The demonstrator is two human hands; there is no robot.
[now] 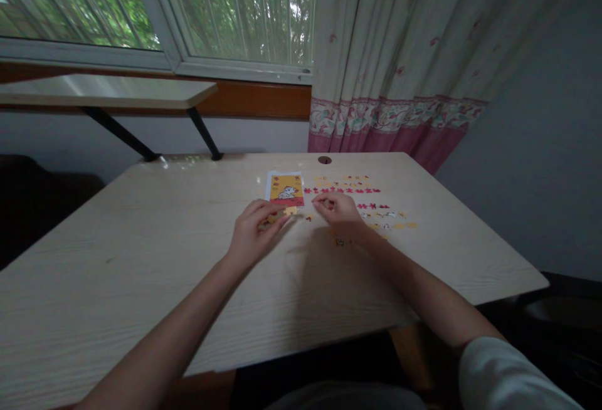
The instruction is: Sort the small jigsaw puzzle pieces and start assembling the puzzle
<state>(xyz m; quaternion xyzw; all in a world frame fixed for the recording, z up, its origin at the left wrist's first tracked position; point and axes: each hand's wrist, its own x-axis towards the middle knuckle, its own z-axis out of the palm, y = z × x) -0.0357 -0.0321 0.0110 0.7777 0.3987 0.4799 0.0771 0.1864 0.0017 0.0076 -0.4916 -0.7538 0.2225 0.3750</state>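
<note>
My left hand [256, 229] rests on the pale wooden table [141, 253], its fingers pinched on a small strip of joined yellow puzzle pieces [290, 210]. My right hand [337, 208] lies just to the right, fingers curled in a pinch over something too small to make out. Between and behind the hands lies a picture card [285, 188] with a yellow top, a red band and a white cartoon animal. Several loose puzzle pieces [371, 206], yellow, red and white, are laid out in rows to the right of the card.
A cable hole [324, 160] sits near the table's far edge. A shelf on black brackets [108, 91] hangs under the window at the back left. A patterned curtain [399, 52] hangs at the back right. The table's right edge drops into dark floor.
</note>
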